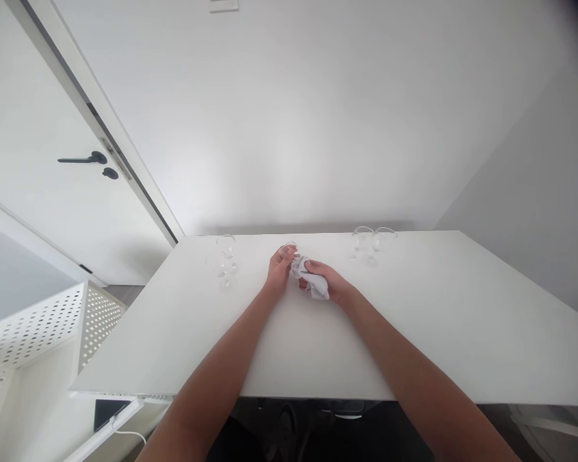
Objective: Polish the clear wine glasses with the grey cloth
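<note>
Over the middle of the white table, my left hand (280,264) is closed around the bowl of a clear wine glass (289,246), whose rim shows above the fingers. My right hand (325,277) grips a white cloth (314,282) and presses part of it against the glass, close to my left fingers. The cloth's loose end hangs toward me. Cloth and fingers hide the glass's lower part.
Several clear glasses (226,251) stand at the left on the table (313,359). Two stemmed glasses (384,240) are near its back edge at the right, before a wall. A white perforated cabinet (33,317) and a door (52,128) are at the left.
</note>
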A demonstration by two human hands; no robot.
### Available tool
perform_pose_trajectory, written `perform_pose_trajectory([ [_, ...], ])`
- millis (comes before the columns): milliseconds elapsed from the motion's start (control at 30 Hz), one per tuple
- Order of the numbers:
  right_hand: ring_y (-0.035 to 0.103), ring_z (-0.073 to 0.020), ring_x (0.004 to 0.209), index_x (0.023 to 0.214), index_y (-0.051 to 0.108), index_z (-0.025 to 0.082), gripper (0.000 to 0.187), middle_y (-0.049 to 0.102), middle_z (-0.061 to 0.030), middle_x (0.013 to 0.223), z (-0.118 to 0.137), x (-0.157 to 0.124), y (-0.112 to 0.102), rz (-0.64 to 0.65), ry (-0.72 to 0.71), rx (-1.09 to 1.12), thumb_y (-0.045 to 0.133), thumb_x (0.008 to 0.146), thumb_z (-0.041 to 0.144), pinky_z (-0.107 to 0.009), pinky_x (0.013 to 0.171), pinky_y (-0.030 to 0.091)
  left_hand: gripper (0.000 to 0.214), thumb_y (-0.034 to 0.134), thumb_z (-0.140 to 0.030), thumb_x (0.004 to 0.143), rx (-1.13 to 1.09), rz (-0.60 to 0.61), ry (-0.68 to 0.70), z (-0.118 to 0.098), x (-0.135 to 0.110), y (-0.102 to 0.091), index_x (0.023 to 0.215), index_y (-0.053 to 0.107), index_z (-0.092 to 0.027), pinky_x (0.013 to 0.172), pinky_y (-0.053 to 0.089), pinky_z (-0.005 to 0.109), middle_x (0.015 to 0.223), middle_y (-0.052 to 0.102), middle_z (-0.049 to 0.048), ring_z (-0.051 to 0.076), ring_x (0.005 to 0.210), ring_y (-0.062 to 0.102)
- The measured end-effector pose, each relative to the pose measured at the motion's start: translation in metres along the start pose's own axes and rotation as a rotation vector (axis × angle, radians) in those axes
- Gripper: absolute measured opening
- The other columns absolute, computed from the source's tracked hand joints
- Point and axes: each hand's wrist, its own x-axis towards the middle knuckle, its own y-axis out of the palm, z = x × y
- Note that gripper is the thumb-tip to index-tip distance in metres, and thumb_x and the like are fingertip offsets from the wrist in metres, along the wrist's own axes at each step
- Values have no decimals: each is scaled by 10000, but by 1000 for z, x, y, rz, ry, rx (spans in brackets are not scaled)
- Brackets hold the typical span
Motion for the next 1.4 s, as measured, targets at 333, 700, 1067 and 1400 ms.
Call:
perform_pose_trajectory([
  [333, 599, -217, 855, 1064, 652, 220, 424, 678, -61, 987, -4, 7, -2, -226, -235, -243, 690, 850, 584, -349, 772, 476, 535, 789, -503, 803, -114, 58, 97, -3, -1, 1, 1238, 675, -214, 1021, 469, 456, 1339, 655, 152, 298, 1212, 631],
  [700, 566, -209, 699, 948, 631, 211, 453, 606, -50, 766, -6, 7, -6, -69, -34, 4, 529, 915, 651, -383, 714, 486, 475, 761, -498, 829, -8, -2, 111, 1, 1, 0, 1197, 693, -205, 905, 510, 371, 1283, 665, 137, 236, 1064, 661],
  [1067, 458, -158, 588, 890, 637, 209, 271, 501, 1, 644, 0, 5, -2, -29, 19, 264, 614, 907, 479, -338, 660, 439, 496, 775, -484, 825, -68, 65, 132, 0, 1, -1, 1220, 667, -203, 955, 491, 390, 1342, 641, 150, 254, 1133, 644],
  [1400, 581, -204, 822, 896, 686, 209, 421, 682, -36, 873, -10, 15, -2, -363, -261, -153, 695, 821, 624, -321, 757, 456, 485, 774, -439, 842, -104, 36, 102, 1, 2, -1, 1240, 637, -197, 1043, 439, 459, 1284, 688, 160, 296, 1224, 622],
])
